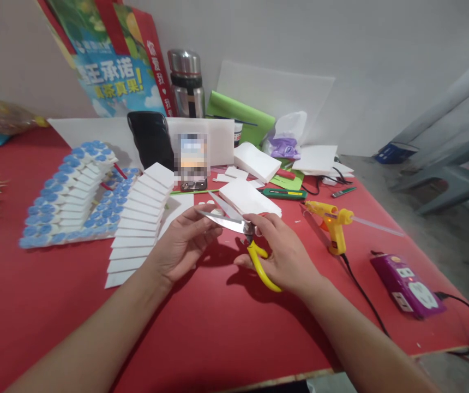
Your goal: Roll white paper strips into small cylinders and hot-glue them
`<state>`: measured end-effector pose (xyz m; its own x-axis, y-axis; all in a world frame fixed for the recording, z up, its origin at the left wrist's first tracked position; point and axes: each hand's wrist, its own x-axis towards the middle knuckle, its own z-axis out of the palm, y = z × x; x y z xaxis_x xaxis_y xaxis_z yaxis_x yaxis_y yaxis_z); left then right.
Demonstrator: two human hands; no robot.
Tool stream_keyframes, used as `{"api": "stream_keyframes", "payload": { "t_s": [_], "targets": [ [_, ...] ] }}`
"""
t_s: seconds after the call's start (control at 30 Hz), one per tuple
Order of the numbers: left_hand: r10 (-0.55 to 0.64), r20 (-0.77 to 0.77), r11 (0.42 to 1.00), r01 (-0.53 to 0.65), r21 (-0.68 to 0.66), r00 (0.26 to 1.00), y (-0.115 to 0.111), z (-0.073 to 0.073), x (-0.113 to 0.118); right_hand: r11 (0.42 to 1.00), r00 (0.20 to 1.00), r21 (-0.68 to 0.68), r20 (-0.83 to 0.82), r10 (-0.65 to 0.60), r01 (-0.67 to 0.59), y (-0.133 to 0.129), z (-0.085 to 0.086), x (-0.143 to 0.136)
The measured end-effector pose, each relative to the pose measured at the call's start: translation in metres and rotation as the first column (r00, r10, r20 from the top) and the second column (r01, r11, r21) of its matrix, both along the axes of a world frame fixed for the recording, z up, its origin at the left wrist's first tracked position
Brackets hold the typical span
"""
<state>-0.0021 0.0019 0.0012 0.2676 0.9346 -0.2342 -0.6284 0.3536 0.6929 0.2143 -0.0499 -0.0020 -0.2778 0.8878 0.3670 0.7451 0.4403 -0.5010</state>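
The right hand (281, 251) grips the scissors (247, 230), their blades parted above the red table (202, 338). The left hand's (185, 240) fingers curl beside the blades, around a small white piece (217, 212); how firmly, I cannot tell. A yellow glue gun (335, 224) lies to the right.

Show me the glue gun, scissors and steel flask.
Glue gun (336, 230): head view, on its yellow handle.
Scissors (234, 225): head view, on one metal blade.
Steel flask (181, 97): head view, on its body.
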Motion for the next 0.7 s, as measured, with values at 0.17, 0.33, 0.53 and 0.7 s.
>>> {"api": "stream_keyframes", "payload": {
  "t_s": [0.17,0.33,0.53,0.7],
  "targets": [
    [-0.018,0.008,0.999,0.018,0.047,1.000,-0.0004,-0.0004,0.0002,0.999,0.999,0.033,0.038,-0.019,0.017,0.0001,-0.0026,-0.0024],
    [-0.035,-0.017,0.999,0.035,0.007,0.999,-0.0022,0.0024,0.0001,0.999,0.997,0.025,0.065,-0.039,0.037,0.0002,-0.0030,-0.0025],
    [-0.050,-0.009,0.999,0.050,-0.014,0.999,-0.0022,0.0020,0.0005,0.997,0.993,0.061,0.102,-0.058,0.052,0.0004,-0.0022,-0.0024],
    [-0.067,-0.012,0.998,0.067,0.006,0.998,-0.0017,0.0000,0.0008,0.993,0.989,0.106,0.127,-0.071,0.058,0.0001,-0.0041,-0.0019]
  ]
}}
